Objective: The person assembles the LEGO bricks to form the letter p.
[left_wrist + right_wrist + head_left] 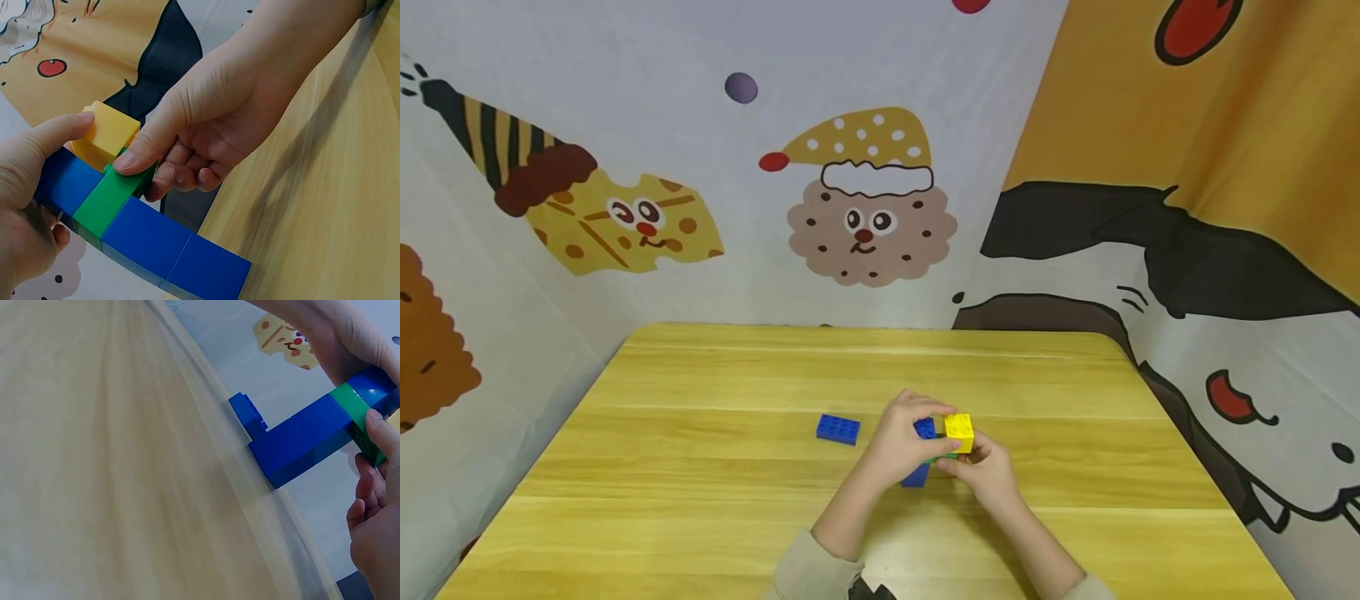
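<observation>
Both hands hold a joined assembly of toy building blocks. My left hand (901,435) pinches the yellow block (958,427), its thumb on one side and a finger across the other. That hand's palm lies close to the blue end block (65,178). My right hand (991,475) pinches the green block (111,199) with its thumb and curled fingers, just beside the yellow one. The green block sits between the blue end block and a row of two blue blocks (306,439), which points toward the table's near side. In the head view the hands hide much of the green block.
A loose blue block (838,429) with studs up lies on the wood-grain table (700,492), left of the hands. A cloth with cartoon figures (700,50) hangs behind the table's far edge and along its sides.
</observation>
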The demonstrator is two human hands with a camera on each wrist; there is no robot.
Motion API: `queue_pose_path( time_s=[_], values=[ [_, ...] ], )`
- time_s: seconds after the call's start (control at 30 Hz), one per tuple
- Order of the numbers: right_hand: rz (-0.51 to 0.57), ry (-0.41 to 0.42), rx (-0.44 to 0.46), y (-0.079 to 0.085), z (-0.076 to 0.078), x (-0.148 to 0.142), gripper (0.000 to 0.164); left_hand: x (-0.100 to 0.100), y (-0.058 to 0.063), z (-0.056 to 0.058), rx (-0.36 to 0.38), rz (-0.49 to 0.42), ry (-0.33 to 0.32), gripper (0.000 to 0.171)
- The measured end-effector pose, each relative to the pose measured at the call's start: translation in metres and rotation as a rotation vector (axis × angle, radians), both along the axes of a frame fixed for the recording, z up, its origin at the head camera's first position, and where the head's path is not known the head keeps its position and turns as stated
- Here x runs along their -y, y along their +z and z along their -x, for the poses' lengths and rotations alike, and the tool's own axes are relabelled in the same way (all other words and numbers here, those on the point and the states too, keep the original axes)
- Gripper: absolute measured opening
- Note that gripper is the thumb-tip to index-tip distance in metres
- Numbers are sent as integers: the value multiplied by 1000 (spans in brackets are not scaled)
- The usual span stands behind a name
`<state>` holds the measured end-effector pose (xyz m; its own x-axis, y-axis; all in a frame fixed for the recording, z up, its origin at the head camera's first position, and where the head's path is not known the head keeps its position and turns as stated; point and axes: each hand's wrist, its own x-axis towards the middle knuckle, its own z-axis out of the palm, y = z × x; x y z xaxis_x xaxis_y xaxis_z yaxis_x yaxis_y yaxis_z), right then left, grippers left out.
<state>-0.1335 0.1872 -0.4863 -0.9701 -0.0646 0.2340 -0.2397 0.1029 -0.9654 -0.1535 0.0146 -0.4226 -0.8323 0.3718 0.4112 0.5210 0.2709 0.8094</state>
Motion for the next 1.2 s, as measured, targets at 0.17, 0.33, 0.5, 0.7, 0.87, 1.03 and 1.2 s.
queue_pose_path(
  time_s=[0.17, 0.33, 0.5, 0.7, 0.87, 1.03, 1.2],
  values=[
    [10, -19, 35, 0, 2, 0, 35, -2, -2, 2, -33, 12, -5, 35],
    [-8, -35, 36, 1, 1, 0, 35, -2, -3, 2, -59, 38, -1, 34],
    [-16, -48, 48, 2, 1, 0, 33, -2, -3, 2, -68, 45, -6, 32],
    [-8, -57, 59, 3, 1, 1, 33, -2, -2, 1, -23, 32, -4, 34],
    [-16, -54, 72, 3, 2, 2, 32, -1, -1, 0, -26, 25, 6, 37],
    [-6, -31, 72, 6, 0, 1, 33, 0, 0, -1, -40, 30, 10, 39],
    [-6, -20, 48, 2, 2, 1, 35, 4, 3, -3, -15, 24, 11, 41]
  ],
)
